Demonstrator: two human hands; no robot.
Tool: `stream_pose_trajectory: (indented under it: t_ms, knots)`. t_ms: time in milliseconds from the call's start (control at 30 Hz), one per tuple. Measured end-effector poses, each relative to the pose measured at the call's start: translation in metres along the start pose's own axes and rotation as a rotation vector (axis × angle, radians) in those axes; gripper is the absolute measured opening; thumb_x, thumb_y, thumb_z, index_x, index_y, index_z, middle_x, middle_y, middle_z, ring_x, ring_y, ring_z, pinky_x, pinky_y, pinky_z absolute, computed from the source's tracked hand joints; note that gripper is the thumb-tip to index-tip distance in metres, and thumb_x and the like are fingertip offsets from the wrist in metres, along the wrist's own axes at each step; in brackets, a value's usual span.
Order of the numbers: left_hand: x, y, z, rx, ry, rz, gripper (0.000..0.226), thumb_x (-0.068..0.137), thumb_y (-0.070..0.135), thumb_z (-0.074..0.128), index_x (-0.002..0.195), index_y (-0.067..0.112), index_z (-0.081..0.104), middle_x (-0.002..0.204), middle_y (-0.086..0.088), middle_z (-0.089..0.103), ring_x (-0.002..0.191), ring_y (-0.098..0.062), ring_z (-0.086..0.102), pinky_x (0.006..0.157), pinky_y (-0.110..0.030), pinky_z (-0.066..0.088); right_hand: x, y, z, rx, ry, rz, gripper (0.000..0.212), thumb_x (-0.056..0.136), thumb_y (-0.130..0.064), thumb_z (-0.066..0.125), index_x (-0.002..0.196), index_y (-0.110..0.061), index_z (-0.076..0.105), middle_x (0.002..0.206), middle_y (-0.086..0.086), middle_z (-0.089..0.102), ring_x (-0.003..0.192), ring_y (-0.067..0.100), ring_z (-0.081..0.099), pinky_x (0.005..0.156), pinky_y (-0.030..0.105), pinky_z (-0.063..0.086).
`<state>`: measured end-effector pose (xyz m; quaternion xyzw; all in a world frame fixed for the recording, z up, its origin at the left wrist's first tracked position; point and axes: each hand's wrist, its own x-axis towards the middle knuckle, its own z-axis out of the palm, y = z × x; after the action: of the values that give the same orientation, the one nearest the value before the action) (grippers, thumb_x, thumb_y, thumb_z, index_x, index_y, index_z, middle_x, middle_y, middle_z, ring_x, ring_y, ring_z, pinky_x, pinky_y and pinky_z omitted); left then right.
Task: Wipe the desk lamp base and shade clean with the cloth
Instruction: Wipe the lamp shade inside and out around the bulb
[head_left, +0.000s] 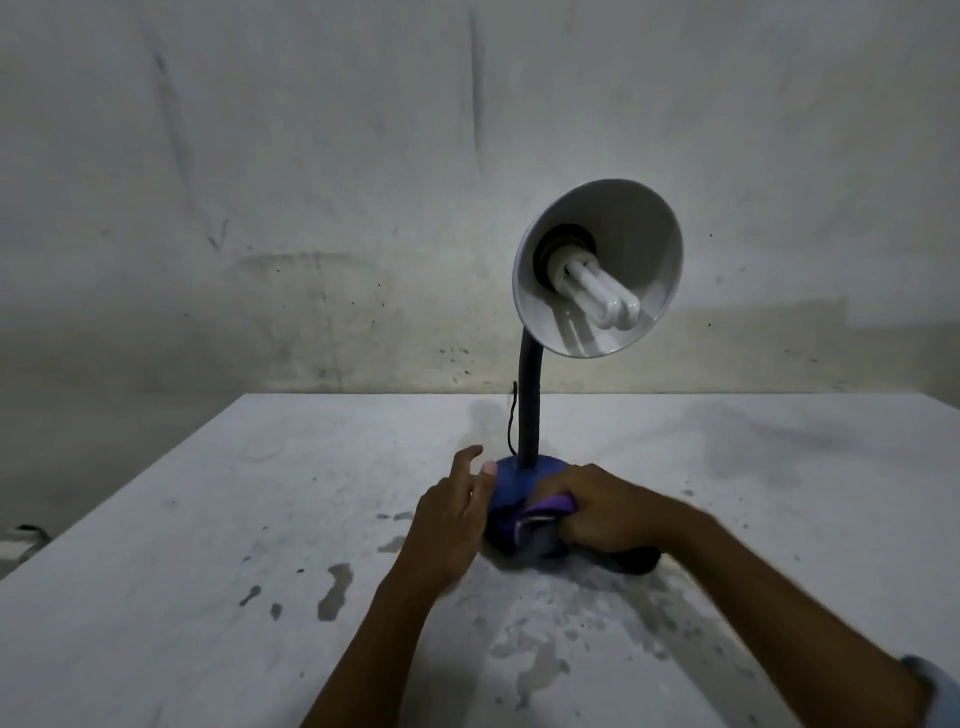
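- Right forearm (769, 613) comes in from the lower right, nearest the lens; a pale sleeve cuff (935, 691) shows at the frame edge.
- Right hand (608, 509): fingers curled tight around a bunched purple cloth (540, 512), pressing it onto the front of the lamp base (511, 480).
- Left hand (449, 519): fingers loose and spread, fingertips touching the left side of the base, holding nothing.
- Base is blue, round, sits on the white table (208, 519) about mid-width, towards the far edge.
- Black gooseneck (530, 405) rises upright from the base; grey shade (597, 267) on top, tilted, mouth facing the camera, white tube bulb (597, 296) inside.
- Thin black cord (513, 421) hangs behind the neck.
- Table top is stained with dark blotches (335, 592); scuffed wall (311, 182) behind.
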<state>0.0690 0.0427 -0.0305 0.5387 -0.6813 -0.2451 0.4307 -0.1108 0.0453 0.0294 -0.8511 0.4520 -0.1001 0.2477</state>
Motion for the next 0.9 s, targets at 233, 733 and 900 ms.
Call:
stream_pose_trajectory:
  t_ms: [233,733,900]
  knots:
    - [-0.004,0.000,0.001,-0.001,-0.007,-0.013,0.049,0.096,0.046,0.025,0.140,0.026,0.032,0.115,-0.002,0.065,0.100,-0.011,0.059,0.087,-0.018,0.040,-0.004,0.017,-0.010,-0.008,0.434,0.158,0.025,0.077,-0.002,0.056,0.096,-0.014,0.067,0.100,0.005,0.066,0.092,0.023,0.060,0.083,0.035,0.049]
    - [-0.006,-0.003,-0.001,-0.005,0.022,0.000,0.045,0.097,0.043,0.026,0.138,0.025,0.034,0.108,0.002,0.065,0.091,-0.007,0.059,0.074,-0.009,0.044,0.009,0.000,0.013,-0.116,0.222,0.145,0.028,0.078,-0.008,0.055,0.102,-0.018,0.065,0.107,0.005,0.063,0.096,0.025,0.059,0.081,0.029,0.047]
    - [-0.002,-0.006,-0.003,-0.087,0.100,-0.066,0.047,0.096,0.045,0.027,0.139,0.027,0.029,0.133,-0.004,0.054,0.110,-0.015,0.058,0.078,-0.007,0.041,0.020,-0.015,-0.004,0.183,0.214,0.075,0.029,0.077,0.000,0.055,0.097,-0.016,0.069,0.096,0.007,0.067,0.092,0.023,0.062,0.081,0.030,0.051]
